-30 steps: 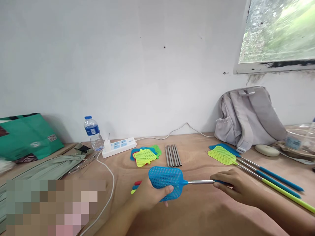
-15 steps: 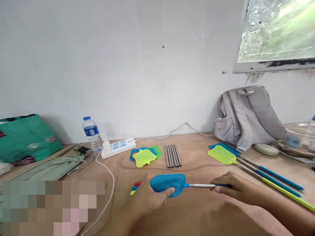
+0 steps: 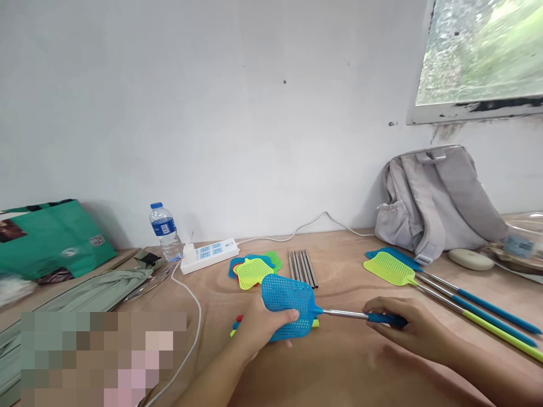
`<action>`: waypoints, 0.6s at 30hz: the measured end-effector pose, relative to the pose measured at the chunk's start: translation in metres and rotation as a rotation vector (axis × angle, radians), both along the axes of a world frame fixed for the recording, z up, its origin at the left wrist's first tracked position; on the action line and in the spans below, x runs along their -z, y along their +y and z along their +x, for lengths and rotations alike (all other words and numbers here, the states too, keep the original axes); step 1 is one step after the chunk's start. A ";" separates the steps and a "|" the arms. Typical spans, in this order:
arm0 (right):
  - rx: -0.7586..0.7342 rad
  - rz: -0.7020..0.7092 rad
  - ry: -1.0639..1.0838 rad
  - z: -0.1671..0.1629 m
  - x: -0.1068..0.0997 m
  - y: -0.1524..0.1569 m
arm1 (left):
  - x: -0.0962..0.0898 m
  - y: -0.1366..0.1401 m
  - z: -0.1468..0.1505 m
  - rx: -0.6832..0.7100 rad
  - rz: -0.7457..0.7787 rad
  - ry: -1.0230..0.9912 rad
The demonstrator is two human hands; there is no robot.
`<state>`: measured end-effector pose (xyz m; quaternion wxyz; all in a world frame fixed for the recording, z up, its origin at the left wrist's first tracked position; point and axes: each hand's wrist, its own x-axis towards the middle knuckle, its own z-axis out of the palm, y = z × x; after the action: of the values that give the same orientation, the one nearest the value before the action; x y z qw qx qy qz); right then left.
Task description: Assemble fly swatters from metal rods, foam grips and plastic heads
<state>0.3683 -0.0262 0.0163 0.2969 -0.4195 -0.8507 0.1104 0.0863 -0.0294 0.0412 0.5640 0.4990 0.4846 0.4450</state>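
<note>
A blue fly swatter [image 3: 307,294] lies level between my hands, its mesh head tilted toward me. My left hand [image 3: 257,328] is closed on the head, thumb across the mesh. At the other end of its metal rod, my right hand [image 3: 407,325] grips the blue handle. Beneath the head, coloured handle pieces [image 3: 315,323] in red, blue and yellow-green are partly hidden. Loose swatter heads [image 3: 253,272] are piled behind my left hand, with several metal rods [image 3: 302,268] beside them. Right of these lie a yellow-green swatter [image 3: 389,268] and two blue-handled swatters [image 3: 492,305].
A white power strip [image 3: 211,255] and its cord sit at the back, near a water bottle [image 3: 164,229]. A green bag [image 3: 55,243] stands at left. Against the wall at right are a grey backpack [image 3: 441,203], an oval case [image 3: 470,259] and a plastic container [image 3: 524,240].
The swatter's head has turned to show more of its face, and its top has risen. My right hand has shifted slightly right, with more of the blue handle showing. The view has moved a little left.
</note>
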 end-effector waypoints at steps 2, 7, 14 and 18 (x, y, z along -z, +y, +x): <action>-0.022 0.109 0.012 0.001 0.001 0.003 | 0.001 0.000 -0.002 -0.013 -0.064 -0.149; 0.010 0.368 0.116 0.006 0.000 0.010 | -0.008 0.001 -0.006 0.035 0.017 -0.530; 0.367 0.539 0.123 0.059 -0.011 0.013 | -0.011 -0.009 -0.025 -0.296 0.275 -0.120; 0.624 0.359 -0.065 0.109 -0.011 0.019 | 0.005 -0.015 -0.043 -0.450 0.440 0.358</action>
<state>0.4774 -0.0071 0.0277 0.3582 -0.6035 -0.6963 -0.1501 0.0438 -0.0440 0.0365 0.2373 0.5594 0.5658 0.5573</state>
